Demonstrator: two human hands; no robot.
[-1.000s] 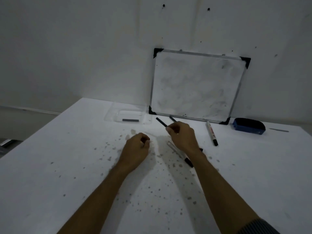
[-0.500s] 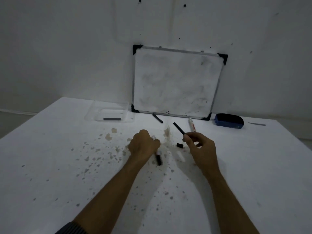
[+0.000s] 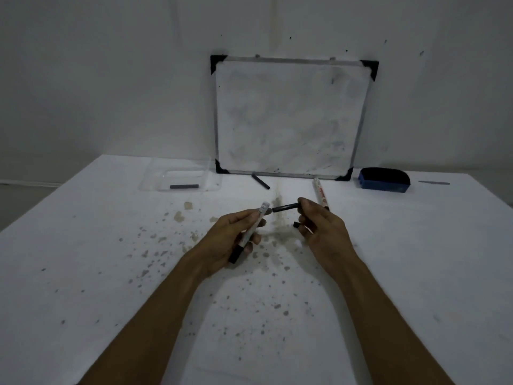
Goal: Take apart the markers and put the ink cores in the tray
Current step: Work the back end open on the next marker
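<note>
My left hand [image 3: 230, 240] grips a white marker body [image 3: 253, 229], tilted, its open end up and its black cap end down. My right hand [image 3: 322, 229] pinches a black ink core [image 3: 286, 208] that points left toward the marker's open end, a small gap between them. A small black end plug [image 3: 297, 224] shows just beside my right fingers. A clear plastic tray [image 3: 155, 179] at the back left holds one dark ink core [image 3: 184, 187]. Another white marker [image 3: 320, 193] lies behind my right hand. A loose black core [image 3: 260, 181] lies by the whiteboard.
A whiteboard [image 3: 291, 118] leans on the wall at the back. A blue eraser [image 3: 384, 180] and a thin grey strip [image 3: 433, 183] lie at the back right. The white table [image 3: 83, 273] is speckled with stains around my hands.
My left hand has lifted the marker body off the table and tilted it up. My right hand has turned the black core to point left at the marker's open end.
</note>
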